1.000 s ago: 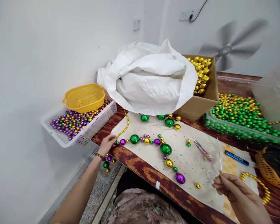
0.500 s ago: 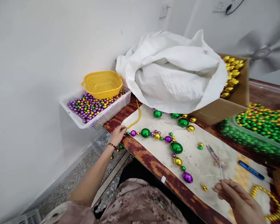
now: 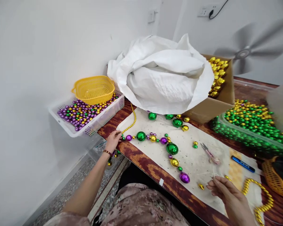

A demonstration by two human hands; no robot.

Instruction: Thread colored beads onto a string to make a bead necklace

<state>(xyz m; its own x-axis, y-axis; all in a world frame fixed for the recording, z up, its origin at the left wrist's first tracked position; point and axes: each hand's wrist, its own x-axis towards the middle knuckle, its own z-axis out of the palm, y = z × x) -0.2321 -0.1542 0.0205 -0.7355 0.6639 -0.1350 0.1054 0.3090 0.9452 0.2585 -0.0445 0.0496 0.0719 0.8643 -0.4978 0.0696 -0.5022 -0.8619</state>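
Note:
At the near left edge of the table, my left hand [image 3: 113,141] pinches the end of a bead garland [image 3: 153,138] of green, purple and gold balls. A gold bead chain [image 3: 129,126] runs from those fingertips back toward the sack. The garland lies bent across a pale cloth [image 3: 153,160], ending at a large purple ball [image 3: 184,177]. Over the cloth's right part, my right hand [image 3: 227,192] has thumb and fingers closed on a thin white string [image 3: 213,172]. Beyond it lie scissors [image 3: 210,154], and a loose gold bead [image 3: 201,186] sits left of its fingers.
A white sack [image 3: 165,84] bulges over the table's back beside a cardboard box [image 3: 208,110] of gold ornaments. A white basket [image 3: 85,131] of small beads carries a yellow basket [image 3: 91,99]. Rightward are a clear bead tub [image 3: 254,136], a blue pen-like tool [image 3: 242,164] and gold beads [image 3: 271,201].
My view has turned to the right, so everything appears further left. Both hands keep their grips; the right hand sits slightly nearer the purple ball.

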